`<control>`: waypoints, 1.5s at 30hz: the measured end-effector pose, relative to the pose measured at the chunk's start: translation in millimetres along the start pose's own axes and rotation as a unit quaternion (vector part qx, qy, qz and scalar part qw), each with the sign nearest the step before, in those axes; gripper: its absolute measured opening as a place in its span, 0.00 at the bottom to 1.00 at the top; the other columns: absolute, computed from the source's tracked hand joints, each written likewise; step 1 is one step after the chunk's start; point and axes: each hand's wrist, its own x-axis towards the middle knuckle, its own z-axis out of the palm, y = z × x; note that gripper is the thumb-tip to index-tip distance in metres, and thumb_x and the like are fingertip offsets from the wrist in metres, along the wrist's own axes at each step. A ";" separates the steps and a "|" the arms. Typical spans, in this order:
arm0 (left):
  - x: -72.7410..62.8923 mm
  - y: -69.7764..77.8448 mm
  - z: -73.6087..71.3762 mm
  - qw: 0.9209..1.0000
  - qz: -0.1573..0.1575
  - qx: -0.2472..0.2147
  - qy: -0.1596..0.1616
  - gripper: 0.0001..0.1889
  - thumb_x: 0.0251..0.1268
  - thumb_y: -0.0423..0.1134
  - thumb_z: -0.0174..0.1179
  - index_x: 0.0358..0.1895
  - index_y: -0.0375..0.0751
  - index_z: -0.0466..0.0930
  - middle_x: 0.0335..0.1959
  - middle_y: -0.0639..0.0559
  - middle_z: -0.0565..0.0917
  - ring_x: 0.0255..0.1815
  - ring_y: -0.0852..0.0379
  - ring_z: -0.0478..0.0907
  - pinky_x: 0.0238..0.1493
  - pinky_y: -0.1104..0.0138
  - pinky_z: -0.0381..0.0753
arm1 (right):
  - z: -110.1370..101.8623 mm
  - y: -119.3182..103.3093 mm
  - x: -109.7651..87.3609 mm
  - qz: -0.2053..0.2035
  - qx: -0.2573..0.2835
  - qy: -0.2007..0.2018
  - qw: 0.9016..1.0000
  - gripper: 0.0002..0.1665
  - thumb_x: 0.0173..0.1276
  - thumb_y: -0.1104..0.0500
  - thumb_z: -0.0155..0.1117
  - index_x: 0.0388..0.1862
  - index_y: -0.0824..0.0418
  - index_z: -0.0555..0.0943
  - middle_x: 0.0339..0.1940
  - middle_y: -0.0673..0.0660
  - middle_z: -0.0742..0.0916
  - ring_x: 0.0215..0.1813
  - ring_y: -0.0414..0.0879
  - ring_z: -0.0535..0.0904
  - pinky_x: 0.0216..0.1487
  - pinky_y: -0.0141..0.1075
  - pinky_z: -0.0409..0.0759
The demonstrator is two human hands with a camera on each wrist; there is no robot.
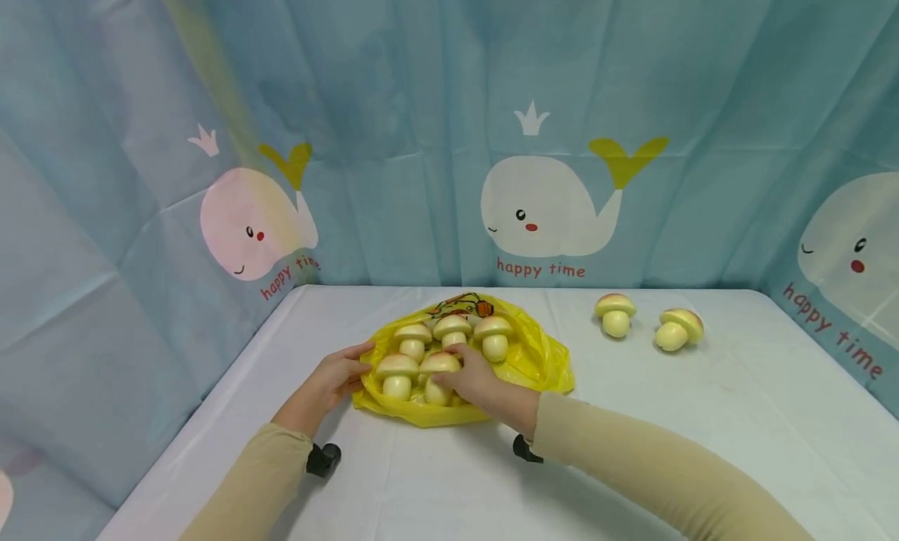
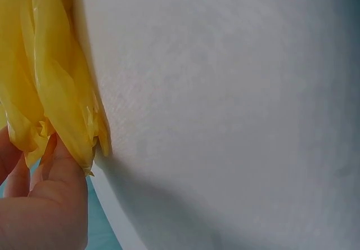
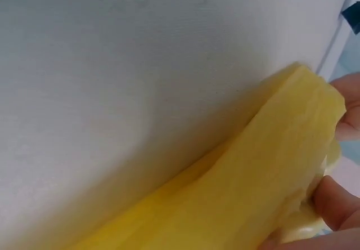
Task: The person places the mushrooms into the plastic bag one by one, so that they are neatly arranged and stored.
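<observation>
A yellow plastic bag (image 1: 551, 357) lies spread on the table, with several toy mushrooms standing in its opening. My right hand (image 1: 488, 385) reaches over the bag's front rim and grips the front mushroom (image 1: 437, 364), thumb and fingers at its cap and stem. At the bag's left edge, my left hand (image 1: 333, 381) pinches the plastic; in the left wrist view its fingers (image 2: 64, 177) hold the crumpled rim. Another mushroom (image 1: 397, 367) stands just left of the gripped one, and a row of them sits behind. In the right wrist view the bag (image 3: 236, 188) hides most of the mushrooms.
Two more mushrooms lie on the white table (image 1: 674, 416) at the back right: one upright mushroom (image 1: 616, 316) and one tilted mushroom (image 1: 679, 329). A blue curtain (image 1: 421, 213) with whale prints hangs behind and beside the table. Black wrist cameras (image 1: 325, 459) sit under both sleeves.
</observation>
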 end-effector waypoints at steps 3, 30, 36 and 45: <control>1.0 -0.3 -0.2 1.000 0.001 0.000 0.002 0.29 0.71 0.27 0.48 0.75 0.36 0.57 0.74 0.33 0.57 0.65 0.42 0.67 0.67 0.52 0.65 | 1.0 0.2 0.3 0.003 -0.015 0.000 1.000 0.32 0.62 0.61 0.71 0.64 0.63 0.72 0.60 0.64 0.77 0.57 0.55 0.73 0.57 0.48 0.74; 0.8 0.4 0.1 1.000 -0.004 -0.005 0.004 0.29 0.71 0.27 0.48 0.75 0.37 0.58 0.74 0.33 0.57 0.67 0.41 0.65 0.67 0.53 0.65 | -17.9 1.0 -1.0 0.023 -0.010 -0.004 1.000 0.40 0.58 0.61 0.74 0.69 0.62 0.69 0.60 0.68 0.76 0.57 0.58 0.73 0.56 0.48 0.75; 0.5 0.5 0.7 1.000 -0.005 -0.004 0.005 0.29 0.72 0.27 0.48 0.74 0.36 0.58 0.73 0.33 0.58 0.66 0.41 0.66 0.67 0.53 0.64 | -36.3 3.1 -5.0 0.030 0.000 0.007 1.000 0.39 0.60 0.58 0.73 0.69 0.60 0.69 0.61 0.66 0.76 0.57 0.57 0.74 0.47 0.47 0.79; -0.7 1.3 1.0 1.000 -0.005 0.002 0.000 0.28 0.72 0.27 0.47 0.75 0.37 0.57 0.74 0.34 0.57 0.66 0.41 0.65 0.67 0.53 0.64 | -73.1 4.8 -12.7 0.040 0.018 0.036 0.998 0.36 0.64 0.58 0.69 0.70 0.60 0.67 0.62 0.66 0.76 0.56 0.58 0.74 0.51 0.52 0.77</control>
